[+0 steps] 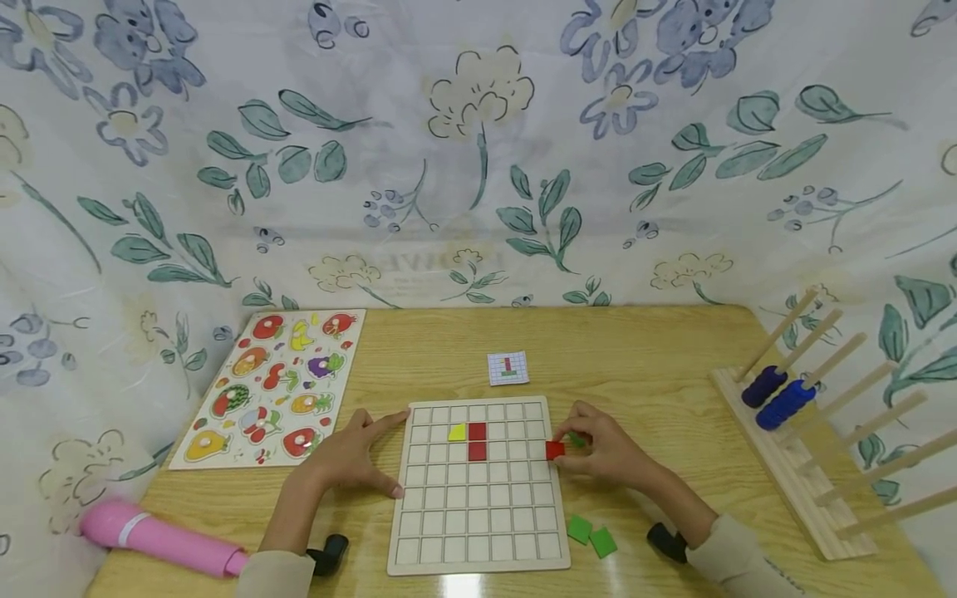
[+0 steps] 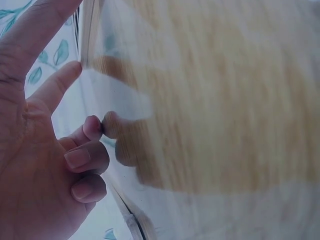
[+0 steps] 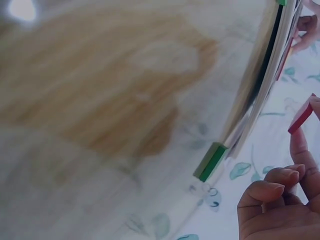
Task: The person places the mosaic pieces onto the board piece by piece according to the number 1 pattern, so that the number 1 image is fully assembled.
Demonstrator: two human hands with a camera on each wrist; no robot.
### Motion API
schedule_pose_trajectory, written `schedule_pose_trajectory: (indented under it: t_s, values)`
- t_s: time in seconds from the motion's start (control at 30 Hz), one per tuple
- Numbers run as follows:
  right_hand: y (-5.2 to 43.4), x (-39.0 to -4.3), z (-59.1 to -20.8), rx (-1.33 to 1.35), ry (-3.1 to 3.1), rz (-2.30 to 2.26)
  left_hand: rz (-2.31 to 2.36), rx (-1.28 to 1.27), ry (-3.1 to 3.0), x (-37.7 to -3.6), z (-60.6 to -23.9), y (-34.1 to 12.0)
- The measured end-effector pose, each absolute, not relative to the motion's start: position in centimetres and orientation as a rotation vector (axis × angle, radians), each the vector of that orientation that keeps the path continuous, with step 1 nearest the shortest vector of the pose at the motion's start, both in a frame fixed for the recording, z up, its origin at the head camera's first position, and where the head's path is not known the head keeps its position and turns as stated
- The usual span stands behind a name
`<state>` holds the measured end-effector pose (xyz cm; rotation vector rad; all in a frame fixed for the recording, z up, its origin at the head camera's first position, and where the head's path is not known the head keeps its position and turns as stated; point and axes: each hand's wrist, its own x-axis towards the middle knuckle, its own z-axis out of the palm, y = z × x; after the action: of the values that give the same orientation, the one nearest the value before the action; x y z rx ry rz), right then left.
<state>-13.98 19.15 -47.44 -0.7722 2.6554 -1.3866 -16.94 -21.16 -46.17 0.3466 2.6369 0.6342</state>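
Observation:
A square wooden grid board (image 1: pixel 441 500) lies on the table, carrying a yellow tile (image 1: pixel 457 433) with a slanted corner and two red tiles (image 1: pixel 477 451), one above the other. My left hand (image 1: pixel 340 455) spreads thumb and index finger along the board's left edge, fingertips right at the rim; its other fingers bend inward in the left wrist view. Over the right edge, my right hand (image 1: pixel 604 448) pinches another red tile (image 3: pixel 301 117) between thumb and index finger. A green tile (image 3: pixel 212 161) rests on the table near that hand, partly hidden by it in the head view.
Two loose green tiles (image 1: pixel 591 536) lie right of the board. Behind it is a small pattern card (image 1: pixel 507 368). A fruit puzzle board (image 1: pixel 280 390) and pink microphone (image 1: pixel 172 540) are at left; a wooden peg rack (image 1: pixel 792 473) with blue rings stands at right.

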Motion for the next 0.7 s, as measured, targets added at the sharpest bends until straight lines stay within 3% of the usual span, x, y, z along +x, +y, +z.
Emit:
schedule_pose_trajectory:
  t_s: [0.7]
  values:
    - [16.2, -13.7, -46.8, -0.826, 2.599, -1.350, 0.606, 0.335, 2.656, -16.8, -45.7, -21.0]
